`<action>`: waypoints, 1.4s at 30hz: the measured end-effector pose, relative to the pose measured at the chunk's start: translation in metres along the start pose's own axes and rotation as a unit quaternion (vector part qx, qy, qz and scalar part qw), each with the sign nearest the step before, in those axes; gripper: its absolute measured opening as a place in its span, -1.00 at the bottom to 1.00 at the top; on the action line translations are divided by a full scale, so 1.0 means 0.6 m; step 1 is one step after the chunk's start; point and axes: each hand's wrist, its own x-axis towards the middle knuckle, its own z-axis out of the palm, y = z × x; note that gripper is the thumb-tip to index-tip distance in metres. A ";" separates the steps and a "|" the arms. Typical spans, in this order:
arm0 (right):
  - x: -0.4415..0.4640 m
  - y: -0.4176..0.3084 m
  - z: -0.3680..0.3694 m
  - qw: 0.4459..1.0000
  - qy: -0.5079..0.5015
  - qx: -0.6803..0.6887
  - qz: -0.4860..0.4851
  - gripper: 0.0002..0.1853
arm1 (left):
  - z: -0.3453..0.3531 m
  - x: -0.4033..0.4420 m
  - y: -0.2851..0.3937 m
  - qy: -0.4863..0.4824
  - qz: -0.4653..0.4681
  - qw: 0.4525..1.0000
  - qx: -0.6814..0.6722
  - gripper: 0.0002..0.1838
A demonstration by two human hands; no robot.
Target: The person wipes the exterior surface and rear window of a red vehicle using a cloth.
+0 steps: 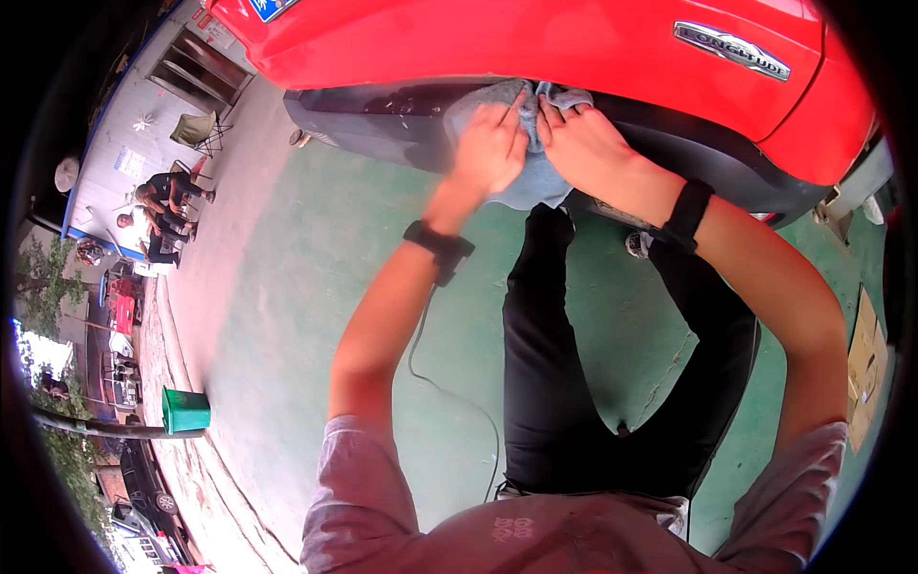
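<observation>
A grey-blue cloth is bunched against the dark plastic bumper of a red car. My left hand grips the cloth's left part, its index finger pointing up along the fabric. Close beside it, my right hand has its fingers curled into the cloth's upper right part. The cloth's lower end hangs below the bumper edge. Pale specks show on the bumper to the left of the cloth. Each of my wrists wears a black strap.
My legs are spread on the green floor below the bumper. A thin cable runs from my left wrist strap. At left are a green bucket, a folding chair and two seated people. Flattened cardboard lies at right.
</observation>
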 end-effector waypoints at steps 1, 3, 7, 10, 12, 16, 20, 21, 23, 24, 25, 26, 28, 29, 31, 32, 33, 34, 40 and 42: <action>-0.026 0.011 -0.007 1.000 -0.017 -0.017 0.000 -0.39 | 0.009 0.002 0.024 0.002 0.006 1.000 0.000 -0.41; -0.073 0.033 0.000 0.995 0.083 -0.055 -0.002 -0.45 | 0.027 0.006 0.061 0.003 0.021 1.000 0.000 -0.41; -0.151 0.073 -0.007 0.993 0.109 -0.036 0.019 -0.48 | 0.043 0.018 0.117 0.037 0.042 0.994 -0.093 -0.34; -0.207 0.087 -0.013 0.994 0.098 -0.010 0.050 -0.47 | 0.052 0.019 0.152 0.048 0.036 0.994 -0.087 -0.25; -0.240 0.093 -0.013 0.991 0.094 -0.009 0.091 -0.48 | 0.063 0.020 0.165 0.070 0.039 0.994 -0.078 -0.21; -0.281 0.089 -0.019 0.984 0.087 -0.001 0.154 -0.49 | 0.086 0.019 0.214 0.142 0.016 0.990 0.007 -0.22; -0.271 0.087 -0.018 0.984 0.098 0.062 0.136 -0.40 | 0.095 0.023 0.236 0.181 0.029 0.983 0.011 -0.29; -0.268 0.087 -0.014 0.982 0.105 0.083 0.130 -0.39 | 0.096 0.024 0.223 0.200 0.036 0.979 0.005 -0.32; -0.261 0.087 -0.010 0.984 0.090 0.102 0.113 -0.37 | 0.095 0.029 0.188 0.232 0.058 0.971 -0.007 -0.37; -0.254 0.086 -0.008 0.985 0.099 0.103 0.098 -0.36 | 0.093 0.030 0.176 0.235 0.041 0.971 0.006 -0.43; -0.245 0.084 -0.005 0.985 0.109 0.107 0.081 -0.36 | 0.094 0.031 0.164 0.235 0.038 0.971 0.011 -0.43; -0.234 0.084 -0.004 0.982 0.120 0.127 0.078 -0.34 | 0.095 0.033 0.151 0.236 0.033 0.971 0.019 -0.44; -0.205 0.081 0.004 0.980 0.125 0.145 0.058 -0.33 | 0.090 0.033 0.122 0.234 0.032 0.971 0.048 -0.50; -0.191 0.080 0.007 0.978 0.129 0.155 0.049 -0.33 | 0.084 0.035 0.108 0.232 0.031 0.970 0.056 -0.52; -0.163 0.074 0.012 0.973 0.148 0.174 0.031 -0.32 | 0.073 0.032 0.079 0.224 0.030 0.971 0.072 -0.56; -0.149 0.071 0.015 0.971 0.162 0.177 0.020 -0.33 | 0.060 0.027 0.065 0.212 -0.002 0.971 0.106 -0.60; -0.137 0.070 0.021 0.968 0.178 0.179 0.012 -0.34 | 0.052 0.024 0.044 0.205 -0.029 0.971 0.121 -0.60; -0.126 0.067 0.029 0.966 0.192 0.173 0.004 -0.35 | 0.044 0.021 0.019 0.197 -0.046 0.971 0.128 -0.60; -0.070 0.024 0.056 0.973 0.205 0.106 0.028 -0.38 | 0.025 0.041 -0.039 0.145 -0.131 0.970 0.143 -0.53; -0.065 0.016 0.057 0.973 0.227 0.032 0.036 -0.47 | 0.023 0.046 -0.029 0.117 -0.145 0.973 0.138 -0.51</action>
